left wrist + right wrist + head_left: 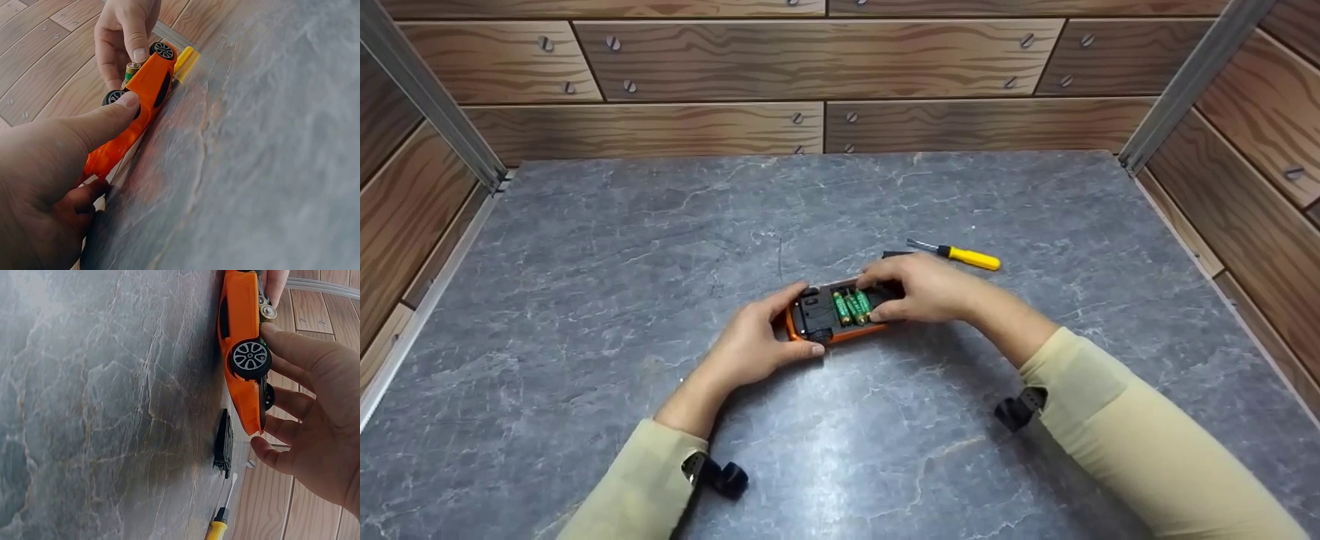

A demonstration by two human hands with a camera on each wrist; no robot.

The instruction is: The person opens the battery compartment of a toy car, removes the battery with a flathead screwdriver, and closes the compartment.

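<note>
Left hand (pixel 746 341) grips an upturned toy car (pixel 814 315), green batteries (pixel 855 308) in its bay (pixel 846 289); half-curled right hand (pixel 924 288) hides one end, hold unclear from here.

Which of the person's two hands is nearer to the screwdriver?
Right. The right hand is at the batteries, close to the screwdriver but not touching it. The left hand is farther off, gripping the car at the end away from the screwdriver.

One orange toy car (pixel 814 318); three green batteries (pixel 852 306); one screwdriver (pixel 971 258); one black plastic piece (pixel 224 445); two hands (pixel 746 345) (pixel 934 289); two wrist cameras (pixel 730 480) (pixel 1014 414).
</note>
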